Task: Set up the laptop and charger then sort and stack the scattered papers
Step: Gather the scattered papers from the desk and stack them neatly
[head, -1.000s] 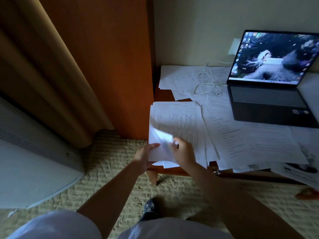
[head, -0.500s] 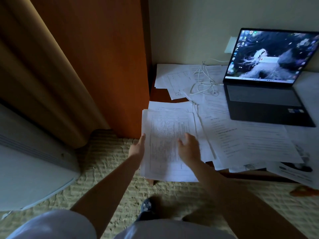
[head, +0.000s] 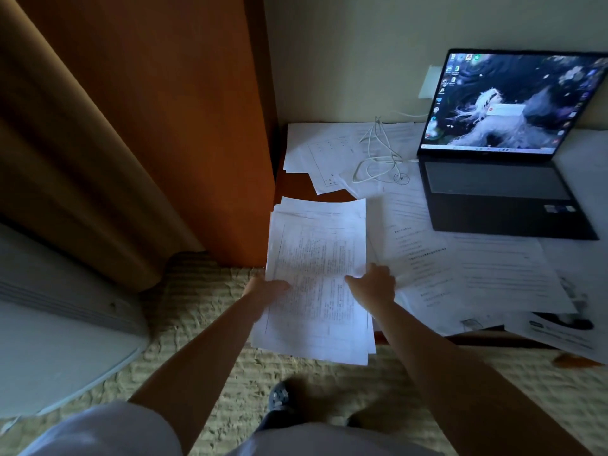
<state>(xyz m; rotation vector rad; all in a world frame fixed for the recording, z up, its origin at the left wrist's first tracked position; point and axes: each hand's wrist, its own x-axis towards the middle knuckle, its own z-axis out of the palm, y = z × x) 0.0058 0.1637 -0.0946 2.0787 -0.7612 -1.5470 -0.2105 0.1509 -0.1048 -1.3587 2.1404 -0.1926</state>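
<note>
A stack of printed papers (head: 317, 258) hangs over the desk's near left corner. My left hand (head: 266, 289) grips its left edge, thumb on top. My right hand (head: 373, 284) holds the right edge of the same stack. More loose sheets (head: 487, 274) lie spread across the desk to the right, and others (head: 316, 149) at the back left. An open dark laptop (head: 500, 189) with a lit screen stands at the back right. A white charger cable (head: 378, 159) lies coiled on the sheets left of the laptop and runs toward a wall socket (head: 427, 82).
A wooden cabinet side (head: 184, 110) rises directly left of the desk, with a tan curtain (head: 65, 143) beside it. A white appliance (head: 56, 324) sits low at the left. Woven matting (head: 204, 324) covers the floor. A magazine-like sheet (head: 559, 330) overhangs the desk's front right.
A second ago my hands held a small folded sheet at the desk corner. Now both hands hold the larger stack by its edges, and it has been pulled toward me over the desk edge.
</note>
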